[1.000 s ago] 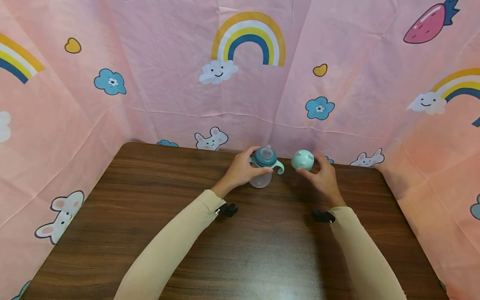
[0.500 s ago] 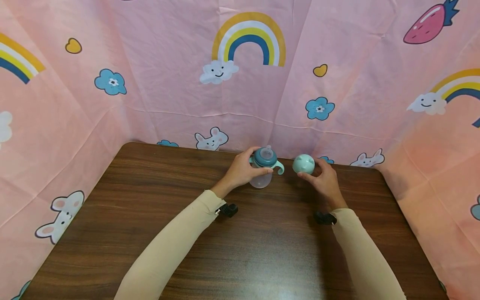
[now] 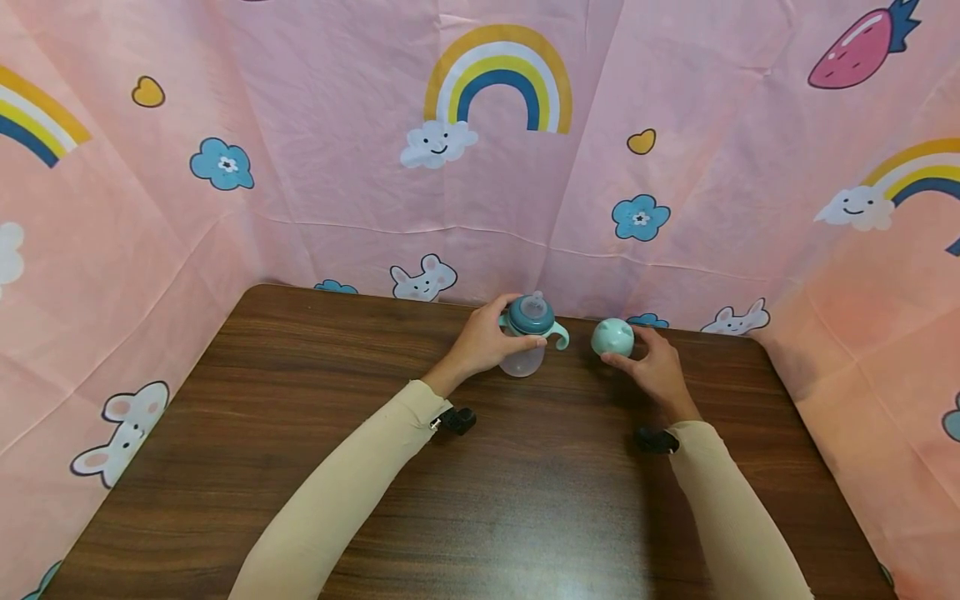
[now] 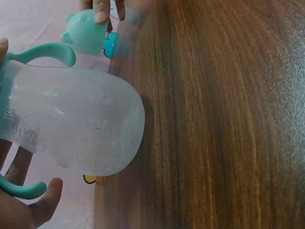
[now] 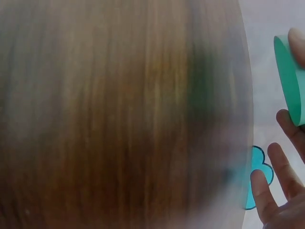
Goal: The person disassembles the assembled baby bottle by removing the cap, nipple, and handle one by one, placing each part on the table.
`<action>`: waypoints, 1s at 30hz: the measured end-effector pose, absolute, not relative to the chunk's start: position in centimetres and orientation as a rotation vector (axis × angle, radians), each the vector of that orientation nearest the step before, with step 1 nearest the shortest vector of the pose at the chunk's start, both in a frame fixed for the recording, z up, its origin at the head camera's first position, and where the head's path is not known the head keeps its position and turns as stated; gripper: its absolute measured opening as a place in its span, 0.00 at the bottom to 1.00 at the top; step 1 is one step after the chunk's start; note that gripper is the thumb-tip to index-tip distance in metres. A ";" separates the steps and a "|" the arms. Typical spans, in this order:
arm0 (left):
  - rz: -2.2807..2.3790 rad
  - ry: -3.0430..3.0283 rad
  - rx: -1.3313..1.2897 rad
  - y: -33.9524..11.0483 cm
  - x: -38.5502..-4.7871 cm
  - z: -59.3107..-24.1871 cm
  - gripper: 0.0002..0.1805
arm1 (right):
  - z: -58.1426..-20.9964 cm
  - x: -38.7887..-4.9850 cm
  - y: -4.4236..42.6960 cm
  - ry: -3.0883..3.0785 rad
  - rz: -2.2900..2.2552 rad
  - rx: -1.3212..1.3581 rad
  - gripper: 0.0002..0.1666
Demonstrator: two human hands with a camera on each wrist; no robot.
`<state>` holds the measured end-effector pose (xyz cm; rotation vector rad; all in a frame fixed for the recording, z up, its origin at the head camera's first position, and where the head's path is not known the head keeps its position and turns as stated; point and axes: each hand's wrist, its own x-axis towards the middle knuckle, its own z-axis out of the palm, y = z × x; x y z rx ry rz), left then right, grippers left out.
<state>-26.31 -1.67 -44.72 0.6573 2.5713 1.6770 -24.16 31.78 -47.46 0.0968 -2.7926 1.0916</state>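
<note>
A baby bottle point(image 3: 522, 362) with a clear body, a dark teal collar, a see-through nipple on top and mint side handles stands upright near the table's back edge. My left hand point(image 3: 483, 340) grips it around the collar from the left side. To the right, my right hand point(image 3: 658, 371) pinches a mint dome-shaped cap point(image 3: 612, 337) with small ears between thumb and fingers. In the left wrist view the cap point(image 4: 86, 32) hangs beyond the bottle's handle. Its hollow underside point(image 5: 288, 78) shows at the edge of the right wrist view.
The dark wood-grain table point(image 3: 510, 483) spreads toward me under both forearms. A pink printed cloth point(image 3: 337, 150) hangs close behind the table's back edge and along both sides.
My right hand has lowered the cap and brought it slightly to the right and toward me. My left hand and the bottle have stayed put.
</note>
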 end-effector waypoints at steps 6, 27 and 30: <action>1.681 2.570 0.662 -1.7 -26.3 -44.7 0.45 | -47.6 -24.0 32.0 -2.838 1.059 0.098 0.45; 1.687 2.563 0.669 -1.7 -26.4 -44.9 0.45 | -48.6 -24.1 32.3 -2.861 1.005 0.127 0.45; 1.688 2.562 0.673 -1.7 -26.4 -44.9 0.45 | -48.6 -24.1 32.3 -2.862 1.002 0.135 0.45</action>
